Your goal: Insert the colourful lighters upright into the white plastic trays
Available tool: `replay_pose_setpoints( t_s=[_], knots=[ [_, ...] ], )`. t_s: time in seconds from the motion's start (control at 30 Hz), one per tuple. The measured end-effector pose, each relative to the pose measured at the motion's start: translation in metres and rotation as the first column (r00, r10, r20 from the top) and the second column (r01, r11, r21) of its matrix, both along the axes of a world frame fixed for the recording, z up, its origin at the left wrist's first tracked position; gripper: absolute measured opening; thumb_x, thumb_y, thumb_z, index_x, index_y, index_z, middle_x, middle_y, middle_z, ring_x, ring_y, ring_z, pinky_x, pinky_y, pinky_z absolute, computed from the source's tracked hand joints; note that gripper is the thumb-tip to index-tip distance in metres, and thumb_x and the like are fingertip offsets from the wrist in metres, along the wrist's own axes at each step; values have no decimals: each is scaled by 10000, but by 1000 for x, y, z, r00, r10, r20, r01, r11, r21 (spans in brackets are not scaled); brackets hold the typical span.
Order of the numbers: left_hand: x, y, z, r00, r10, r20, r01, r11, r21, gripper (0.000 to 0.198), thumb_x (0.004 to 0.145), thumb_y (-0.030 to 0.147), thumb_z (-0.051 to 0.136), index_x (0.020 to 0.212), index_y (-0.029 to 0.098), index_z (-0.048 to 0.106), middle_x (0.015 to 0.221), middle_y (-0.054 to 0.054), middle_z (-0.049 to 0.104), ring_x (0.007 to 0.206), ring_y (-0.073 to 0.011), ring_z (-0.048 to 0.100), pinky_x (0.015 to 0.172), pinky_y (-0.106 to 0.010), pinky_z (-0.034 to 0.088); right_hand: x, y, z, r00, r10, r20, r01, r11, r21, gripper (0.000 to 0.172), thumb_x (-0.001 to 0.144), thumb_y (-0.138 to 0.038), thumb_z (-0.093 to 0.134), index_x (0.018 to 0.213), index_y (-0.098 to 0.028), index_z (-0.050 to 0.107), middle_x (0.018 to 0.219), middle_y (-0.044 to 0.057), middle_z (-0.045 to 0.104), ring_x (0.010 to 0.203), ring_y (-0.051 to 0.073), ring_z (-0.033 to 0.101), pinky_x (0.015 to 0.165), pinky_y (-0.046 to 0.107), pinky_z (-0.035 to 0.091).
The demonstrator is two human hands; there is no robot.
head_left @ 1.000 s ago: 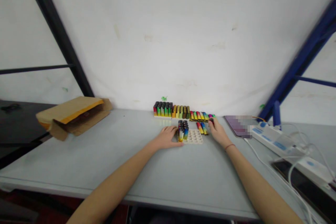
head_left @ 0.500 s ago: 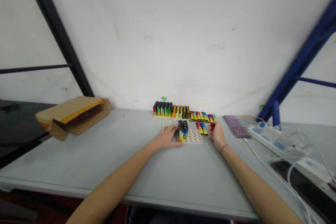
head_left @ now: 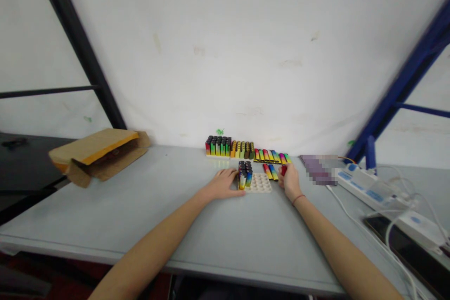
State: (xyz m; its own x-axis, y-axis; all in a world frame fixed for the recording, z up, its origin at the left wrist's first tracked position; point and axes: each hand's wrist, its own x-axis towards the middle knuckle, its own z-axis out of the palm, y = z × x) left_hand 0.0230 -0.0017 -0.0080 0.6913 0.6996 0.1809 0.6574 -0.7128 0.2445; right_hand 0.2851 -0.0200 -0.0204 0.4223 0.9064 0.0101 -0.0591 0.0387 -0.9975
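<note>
Presently, on the pale grey flat surface (head_left: 225, 239), the spread left grip (head_left: 223, 183) rests against the white plastic socketed tray (head_left: 262, 183), and just right of it the right grip (head_left: 290, 182) pinches a small red plastic lighter (head_left: 284, 169), judged light, rigid, smooth-sided, best held mid-body.

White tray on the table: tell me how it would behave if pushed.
Probably light: the white tray looks thin and mostly unfilled. It would likely slide easily on the smooth table. The upright lighters crowd its left end, so they may topple.
</note>
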Motion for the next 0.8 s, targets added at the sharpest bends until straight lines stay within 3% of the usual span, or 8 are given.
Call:
replay_pose_setpoints(
  t_s=[0.1, 0.3, 0.67, 0.8],
  knots=[
    [-1, 0, 0, 1000, 0, -11, 0, 1000, 3, 807, 786, 662, 596, 1350, 110, 428, 1388, -193, 465, 1296, -334, 424, 1108, -460, 270, -4, -2, 7, 993, -32, -113, 28, 999, -41, 435, 851, -591, 268, 589, -253, 350, 350, -76, 234, 283, 91, 195, 308, 227, 144],
    [-1, -1, 0, 1000, -9, 9, 9, 1000, -1, 801, 783, 672, 590, 1346, 125, 432, 1381, -187, 474, 1282, -337, 438, 1102, -470, 277, -1, -4, 8, 994, 23, -104, -25, 1000, -19, 464, 841, -642, 211, 588, -264, 300, 354, -73, 205, 287, 95, 167, 302, 236, 143],
    [-1, 1, -1, 999, -16, 33, 16, 1000, -7, 797, 775, 696, 571, 1333, 142, 439, 1384, -183, 474, 1289, -352, 428, 1105, -489, 268, -5, -6, 13, 977, -97, -188, 99, 995, 5, 341, 834, -569, 314, 699, -261, 374, 359, -85, 258, 288, 113, 205, 300, 241, 156],
    [-1, 1, -1, 1000, -13, 21, 13, 1000, -3, 804, 776, 675, 590, 1337, 120, 435, 1382, -195, 472, 1291, -350, 429, 1107, -480, 265, -2, -5, 15, 979, -70, -194, 68, 998, -17, 371, 842, -573, 290, 633, -268, 267, 362, -77, 237, 284, 111, 191, 303, 257, 161]
  ],
)
